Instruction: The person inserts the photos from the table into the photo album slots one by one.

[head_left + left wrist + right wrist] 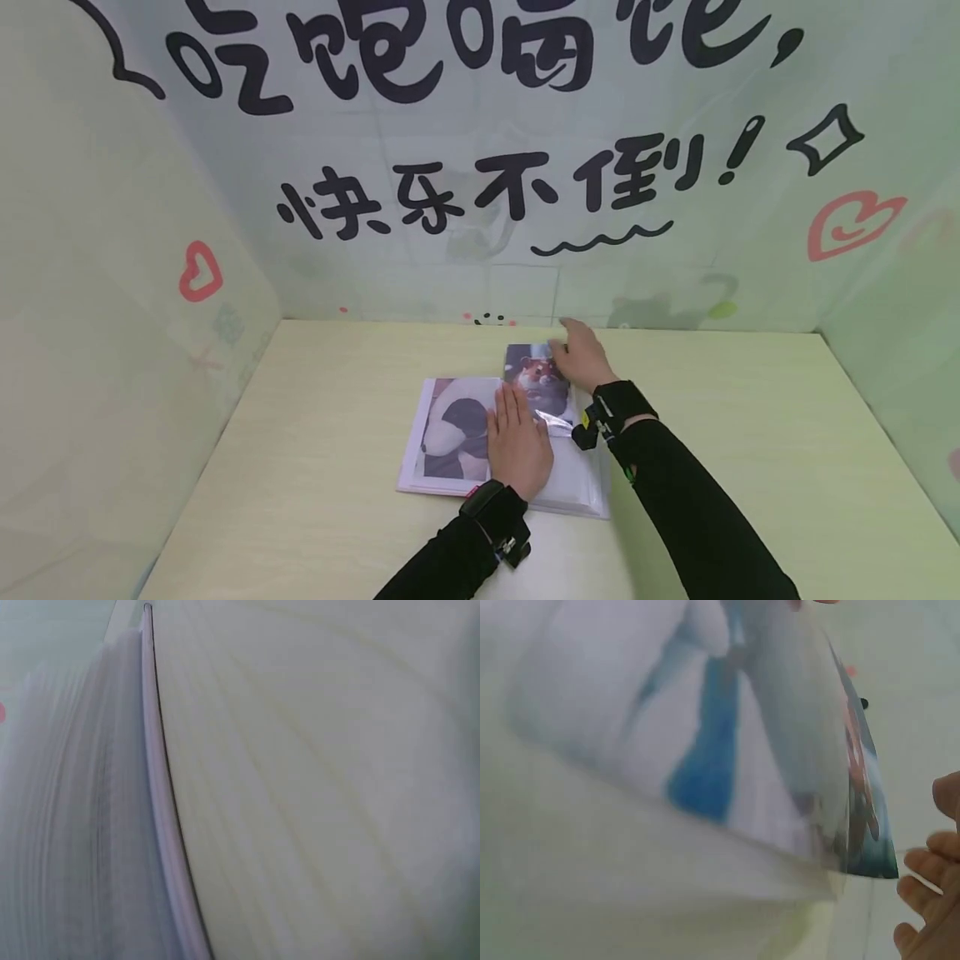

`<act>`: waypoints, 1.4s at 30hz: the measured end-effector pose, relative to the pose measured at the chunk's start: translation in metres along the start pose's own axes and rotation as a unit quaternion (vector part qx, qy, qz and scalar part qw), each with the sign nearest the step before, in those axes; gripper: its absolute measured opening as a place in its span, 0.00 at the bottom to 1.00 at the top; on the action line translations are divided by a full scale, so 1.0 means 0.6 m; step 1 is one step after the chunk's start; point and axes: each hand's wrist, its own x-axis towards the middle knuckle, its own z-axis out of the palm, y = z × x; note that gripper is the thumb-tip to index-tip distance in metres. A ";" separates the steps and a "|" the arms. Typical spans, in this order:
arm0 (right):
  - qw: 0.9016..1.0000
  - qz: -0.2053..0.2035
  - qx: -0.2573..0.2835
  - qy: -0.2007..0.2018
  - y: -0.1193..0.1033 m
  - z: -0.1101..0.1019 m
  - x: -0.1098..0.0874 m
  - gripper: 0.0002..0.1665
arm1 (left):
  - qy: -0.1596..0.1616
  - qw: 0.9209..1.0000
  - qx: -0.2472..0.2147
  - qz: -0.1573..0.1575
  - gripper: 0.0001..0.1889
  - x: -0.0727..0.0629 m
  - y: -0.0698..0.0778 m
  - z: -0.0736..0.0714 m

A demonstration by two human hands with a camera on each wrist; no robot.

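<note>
An open photo album [581, 479] lies on the table, its left page filled by a photo of a pale plush-like figure [450, 433]. Another photo [538, 383], showing an orange-and-white figure, sticks out above the top of the right page's clear sleeve [553, 423]. My left hand [519, 446] rests flat near the album's middle, fingers straight, fingertips at this photo's left edge. At its upper right corner is my right hand [585, 358], fingers extended. The right wrist view shows the right hand's fingers [922, 896] apart from a glossy print [727, 742]. Page edges [82, 802] fill the left wrist view's left side.
The pale wooden table [315, 433] extends around the album. Behind it stands a light backdrop [480, 275] with large dark lettering, and similar panels [112, 333] rise at both sides. A strap with a small camera is on each wrist.
</note>
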 end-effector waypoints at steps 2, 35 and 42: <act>0.998 -0.040 -0.045 -0.010 -0.007 0.014 0.007 0.26 | 0.004 1.000 -0.002 0.004 0.32 -0.003 0.000 0.001; 0.972 -0.124 -0.018 -0.199 -0.051 0.023 -0.049 0.19 | 0.001 1.000 0.002 0.001 0.28 0.002 -0.010 -0.004; 0.963 -0.196 -0.169 -0.078 -0.037 0.040 -0.125 0.30 | -0.020 0.996 -0.083 -0.006 0.27 0.008 -0.036 -0.014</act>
